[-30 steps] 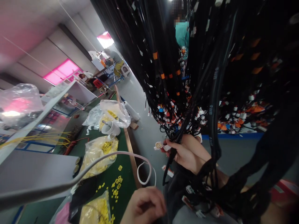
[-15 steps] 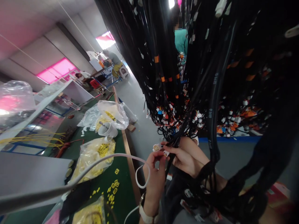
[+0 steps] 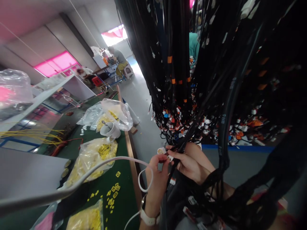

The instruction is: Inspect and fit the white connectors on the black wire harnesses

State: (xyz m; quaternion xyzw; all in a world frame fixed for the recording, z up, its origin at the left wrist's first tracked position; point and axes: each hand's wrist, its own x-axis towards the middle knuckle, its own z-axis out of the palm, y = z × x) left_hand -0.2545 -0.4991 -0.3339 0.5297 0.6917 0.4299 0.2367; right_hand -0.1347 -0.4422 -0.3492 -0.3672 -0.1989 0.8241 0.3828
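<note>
Near the lower middle, my left hand (image 3: 157, 175), with a watch at the wrist, pinches at a small white connector (image 3: 170, 158). My right hand (image 3: 192, 164) is closed around the wires of that connector, its thumb beside the connector's edge. A second white connector (image 3: 161, 150) sticks out just beyond the fingertips. Thick bundles of black cable (image 3: 172, 38) hang above and beyond the hands, with many white, orange and blue connectors at their lower ends. A black sleeved cable (image 3: 224, 124) hangs to the right and crosses over my right forearm.
On the green table (image 3: 124, 191) at the left lie bags of yellow parts (image 3: 104, 151), loose yellow pieces (image 3: 115, 188) and a white cup (image 3: 110, 130). A white cable (image 3: 96, 169) arches across the foreground. Several people sit or stand farther back.
The view has shifted slightly, so the hanging cables appear farther right and the table farther left. Both hands keep nearly the same hold on the connector and wires.
</note>
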